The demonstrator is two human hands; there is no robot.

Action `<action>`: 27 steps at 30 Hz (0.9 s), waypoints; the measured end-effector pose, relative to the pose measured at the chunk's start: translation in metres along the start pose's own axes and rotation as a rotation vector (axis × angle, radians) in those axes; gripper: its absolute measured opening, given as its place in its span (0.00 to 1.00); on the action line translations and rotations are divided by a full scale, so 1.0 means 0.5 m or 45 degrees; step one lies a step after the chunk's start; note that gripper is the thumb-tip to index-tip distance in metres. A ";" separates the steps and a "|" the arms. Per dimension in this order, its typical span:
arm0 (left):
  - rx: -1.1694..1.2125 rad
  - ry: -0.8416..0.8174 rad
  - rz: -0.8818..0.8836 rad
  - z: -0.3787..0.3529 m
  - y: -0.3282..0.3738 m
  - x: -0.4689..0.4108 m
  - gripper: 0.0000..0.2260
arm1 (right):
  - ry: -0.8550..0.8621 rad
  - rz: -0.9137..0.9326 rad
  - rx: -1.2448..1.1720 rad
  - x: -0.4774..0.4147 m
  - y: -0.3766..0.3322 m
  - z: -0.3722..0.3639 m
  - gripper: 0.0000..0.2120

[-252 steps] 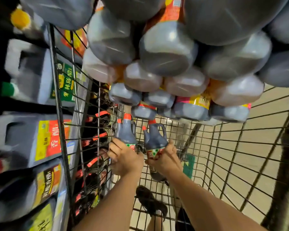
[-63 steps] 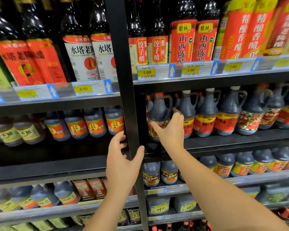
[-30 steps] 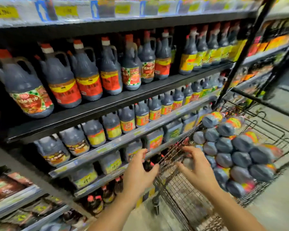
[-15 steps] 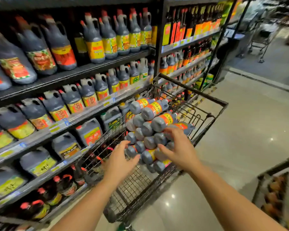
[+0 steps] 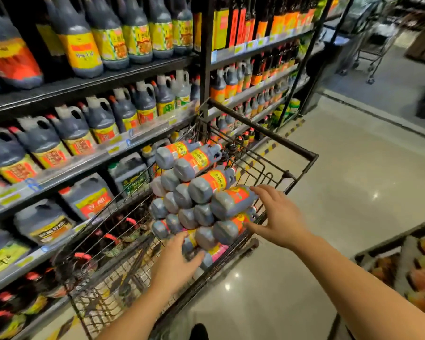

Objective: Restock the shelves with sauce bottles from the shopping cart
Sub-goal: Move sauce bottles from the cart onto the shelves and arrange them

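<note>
Dark sauce bottles [image 5: 201, 190] with orange and yellow labels lie on their sides in a stacked pile, rounded grey bases facing the viewer, inside a black wire shopping cart [image 5: 263, 128]. The left hand [image 5: 174, 262] rests on a bottle at the bottom of the pile, grip loose, fingers gently curved and thumb apart. The right hand [image 5: 280, 217] has a wide grip, its fingers spread and touching a bottle on the pile's right edge. The cart stands just beside black metal shelves [image 5: 91, 84] holding upright handled jugs [image 5: 84, 128] of dark sauce. Glossy pale floor [image 5: 353, 180] lies to the right.
</note>
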State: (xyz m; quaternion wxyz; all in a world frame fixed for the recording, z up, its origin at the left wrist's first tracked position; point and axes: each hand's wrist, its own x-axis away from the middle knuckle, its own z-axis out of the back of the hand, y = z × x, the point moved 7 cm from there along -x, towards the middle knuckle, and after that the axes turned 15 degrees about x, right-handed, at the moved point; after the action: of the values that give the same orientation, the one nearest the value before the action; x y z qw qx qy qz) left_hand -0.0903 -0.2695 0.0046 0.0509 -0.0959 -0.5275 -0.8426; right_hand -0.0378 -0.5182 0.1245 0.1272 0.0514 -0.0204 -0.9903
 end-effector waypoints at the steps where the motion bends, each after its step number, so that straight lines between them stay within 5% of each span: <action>1: 0.003 0.003 0.034 -0.011 -0.017 -0.015 0.31 | -0.028 0.013 0.022 -0.018 0.009 -0.016 0.41; 10: 0.167 -0.014 0.243 -0.090 -0.112 -0.096 0.28 | -0.356 0.157 0.136 -0.125 0.060 -0.180 0.53; 19: 0.218 0.000 0.397 -0.154 -0.178 -0.051 0.22 | -0.449 0.566 0.182 -0.178 0.062 -0.259 0.61; 24: 0.069 0.041 0.637 -0.197 -0.233 -0.005 0.45 | -0.428 0.810 0.224 -0.206 0.075 -0.287 0.63; 27: -0.023 0.122 0.681 -0.198 -0.237 0.006 0.42 | -0.383 0.874 0.198 -0.217 0.088 -0.300 0.63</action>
State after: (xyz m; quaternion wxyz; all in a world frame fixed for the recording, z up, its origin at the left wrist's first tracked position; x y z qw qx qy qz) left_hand -0.1262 -0.3066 -0.1410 0.2956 -0.1924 -0.4729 -0.8075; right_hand 0.0935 -0.5371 -0.0116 0.4429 -0.0947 -0.1301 -0.8820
